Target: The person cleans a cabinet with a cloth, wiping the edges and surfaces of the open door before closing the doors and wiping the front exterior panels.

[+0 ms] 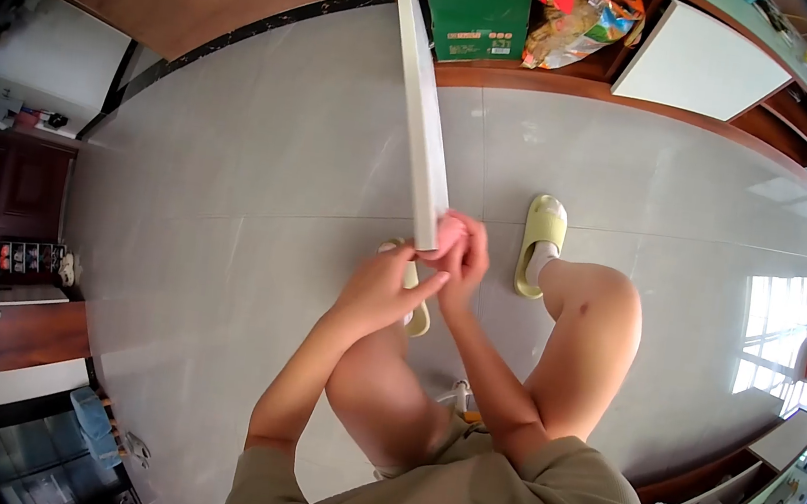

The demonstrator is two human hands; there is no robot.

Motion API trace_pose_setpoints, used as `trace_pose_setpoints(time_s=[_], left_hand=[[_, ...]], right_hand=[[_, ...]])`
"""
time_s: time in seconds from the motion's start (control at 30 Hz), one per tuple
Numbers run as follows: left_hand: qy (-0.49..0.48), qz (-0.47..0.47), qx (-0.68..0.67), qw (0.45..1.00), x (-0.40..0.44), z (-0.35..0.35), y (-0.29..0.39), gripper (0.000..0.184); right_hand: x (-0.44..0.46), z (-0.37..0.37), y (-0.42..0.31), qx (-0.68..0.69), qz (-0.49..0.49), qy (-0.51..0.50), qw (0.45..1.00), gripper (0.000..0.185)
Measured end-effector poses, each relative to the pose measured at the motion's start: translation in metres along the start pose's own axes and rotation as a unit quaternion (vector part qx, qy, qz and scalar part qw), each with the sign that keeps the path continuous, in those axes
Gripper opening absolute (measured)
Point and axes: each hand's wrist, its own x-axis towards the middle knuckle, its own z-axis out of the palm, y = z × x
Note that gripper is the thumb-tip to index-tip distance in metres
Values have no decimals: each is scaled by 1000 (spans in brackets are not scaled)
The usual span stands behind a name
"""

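A white cabinet door [417, 123] stands swung out from the cabinet, its narrow edge pointing towards me. At its near end, my right hand [464, 265] has its fingers bent around a soft pink cloth [448, 235], pressed against the door's right side. My left hand [381, 288] grips the same end from the left, with its thumb reaching across towards the right hand. Part of the cloth and some left fingertips are hidden behind the door and the hands.
The open cabinet holds a green box [477, 27] and plastic bags [582, 32]. A white cabinet panel [704, 62] is to the right. My feet wear light green slippers [545, 231] on the grey tiled floor [264, 154]. A low cabinet [721, 493] stands at lower right.
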Motion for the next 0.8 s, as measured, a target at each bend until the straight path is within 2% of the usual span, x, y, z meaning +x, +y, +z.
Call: trace_pose_setpoints(time_s=[0.07, 0.13, 0.2, 0.23, 0.33, 0.43, 0.53, 0.7, 0.8], left_hand=[[-72, 24, -39, 996, 19, 8, 13, 47], [-116, 71, -98, 986, 37, 21, 25, 49], [-145, 108, -155, 971, 57, 36, 35, 49], [-203, 79, -193, 957, 69, 39, 43, 49], [-235, 62, -235, 941, 96, 44, 80, 50], [-238, 77, -267, 931, 118, 58, 113, 49], [-224, 112, -293, 923, 153, 78, 132, 46], [-192, 151, -307, 920, 202, 92, 173, 42], [-181, 179, -296, 921, 230, 95, 183, 39]], right_hand=[[21, -19, 1, 1, -36, 62, 997, 26], [38, -38, -19, 12, 16, 103, 994, 27], [54, -58, -25, 2, 21, 148, 989, 27], [62, -65, -30, 1, 3, 169, 986, 28], [86, -92, -43, 40, -1, 189, 981, 30], [113, -113, -78, -1, 23, 197, 980, 30], [152, -136, -75, -13, -36, 209, 977, 30], [215, -164, -69, -58, -41, 237, 969, 31], [243, -171, -69, -19, -32, 238, 970, 31]])
